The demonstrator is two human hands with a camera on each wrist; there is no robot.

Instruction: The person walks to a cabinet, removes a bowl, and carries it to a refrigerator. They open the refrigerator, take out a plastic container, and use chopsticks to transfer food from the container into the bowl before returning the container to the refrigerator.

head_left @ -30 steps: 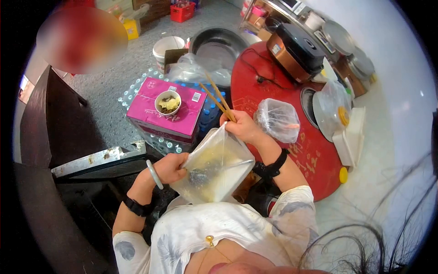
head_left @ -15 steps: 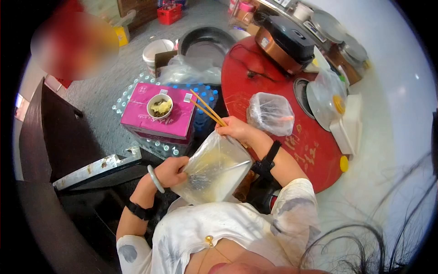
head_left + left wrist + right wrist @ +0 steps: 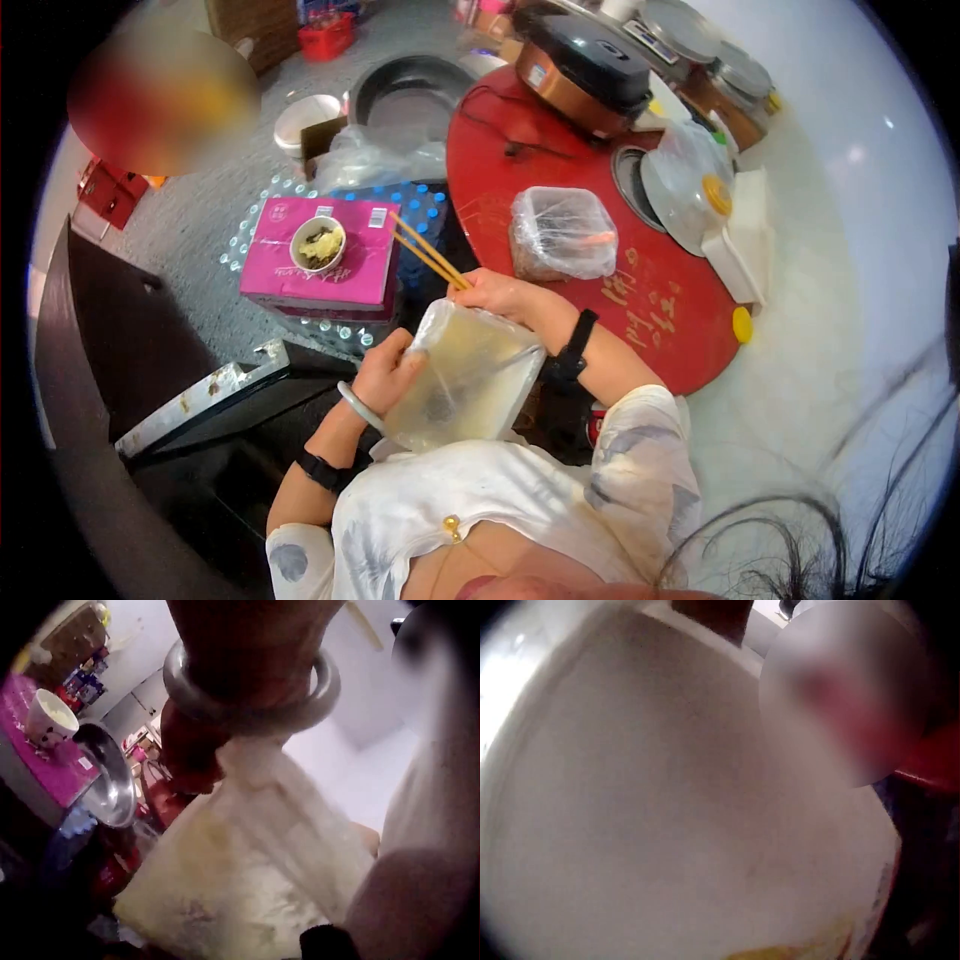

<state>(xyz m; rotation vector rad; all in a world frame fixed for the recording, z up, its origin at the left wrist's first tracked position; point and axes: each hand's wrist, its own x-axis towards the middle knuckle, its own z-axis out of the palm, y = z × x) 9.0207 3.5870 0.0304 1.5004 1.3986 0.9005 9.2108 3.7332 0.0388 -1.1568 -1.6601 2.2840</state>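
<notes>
A white rectangular tub point(image 3: 470, 375) covered in clear plastic film is held in front of the chest, with something yellowish showing through. My left hand point(image 3: 388, 372), with a pale bangle at its wrist, grips the tub's left edge, thumb over the film. At the upper right edge my right hand point(image 3: 497, 296) grips the tub and also holds a pair of wooden chopsticks point(image 3: 430, 255), which point up and left. In the left wrist view, loose plastic film point(image 3: 281, 806) hangs below the bangle. A pale surface point(image 3: 667, 787) fills most of the right wrist view.
A paper bowl point(image 3: 310, 258) of food stands on a pink carton point(image 3: 365, 265) ahead. To the right, a red round table point(image 3: 640, 335) carries a plastic-wrapped container point(image 3: 567, 230) and a black-and-copper cooker point(image 3: 585, 68). A dark pan point(image 3: 410, 100) lies behind the carton.
My left hand has shifted from bunched plastic at the tub's side to a grip with the thumb over its edge. The film lies flatter. The surroundings have shifted left in the head view.
</notes>
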